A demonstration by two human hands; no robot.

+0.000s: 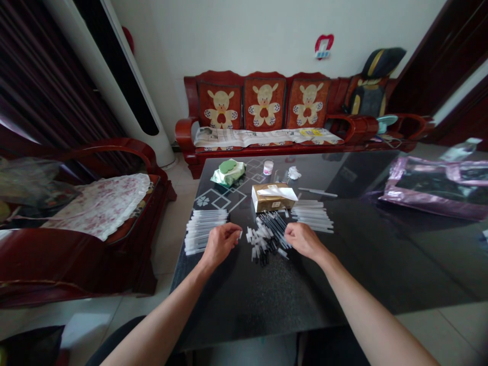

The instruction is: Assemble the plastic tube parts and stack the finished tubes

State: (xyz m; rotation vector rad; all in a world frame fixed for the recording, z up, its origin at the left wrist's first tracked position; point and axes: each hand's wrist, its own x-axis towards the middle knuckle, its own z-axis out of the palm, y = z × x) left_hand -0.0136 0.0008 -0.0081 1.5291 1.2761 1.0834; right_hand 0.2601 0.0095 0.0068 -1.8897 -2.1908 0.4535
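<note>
My left hand (221, 242) is closed in a pinch, with a small whitish pen piece (240, 235) showing at the fingertips. Beside it lies a row of white translucent pen barrels (200, 231). My right hand (305, 240) has its fingers pressed together at the edge of a bundle of dark pen refills (271, 222); whatever they grip is hidden. Between the hands is a loose heap of clear and black pen caps (262, 244). More white barrels (314, 216) lie just beyond my right hand.
A gold tissue box (263, 204) stands behind the refills. Farther back on the dark table (244, 305) are green wipes (229, 173), a small white jar (268, 168), a crumpled tissue (294, 173) and a lone pen (318, 192). A pink-edged plastic bag (392, 190) lies at right.
</note>
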